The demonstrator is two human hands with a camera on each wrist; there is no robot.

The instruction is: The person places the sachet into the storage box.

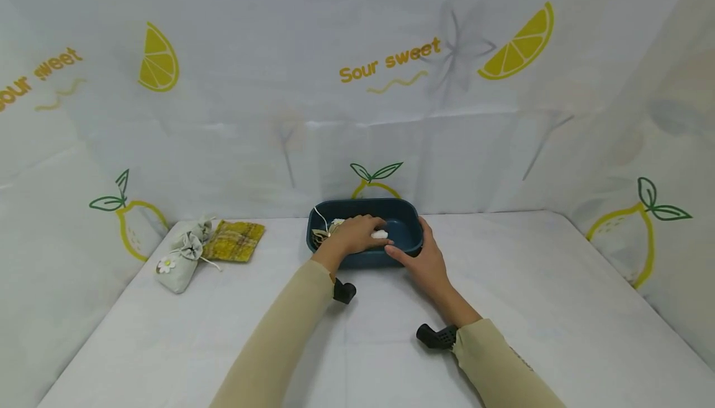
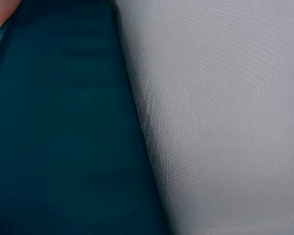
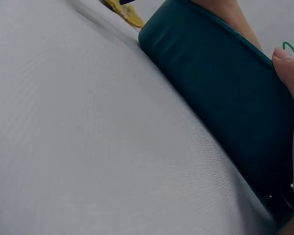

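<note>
A dark teal rectangular bin (image 1: 365, 260) stands at the back of the table, its long front wall filling much of both wrist views. My left hand (image 1: 357, 233) reaches over the front rim into it. Between its thumb and fingers it holds a small white thing (image 1: 380, 234), mostly hidden, whose kind I cannot tell. Left of that hand, inside the bin, lies a patterned cloth item (image 1: 319, 238) with a white cord. My right hand (image 1: 426, 263) grips the bin's right end, the thumb (image 3: 284, 63) on the front rim and the fingers along the outer side.
On the table's left lie a pale grey drawstring pouch (image 1: 177, 273) with a daisy and a yellow plaid cloth pouch (image 1: 234, 241). A white cloth covers the table (image 1: 346, 358). Behind the bin hangs a white lemon-print curtain (image 1: 240, 147), also rising along both sides.
</note>
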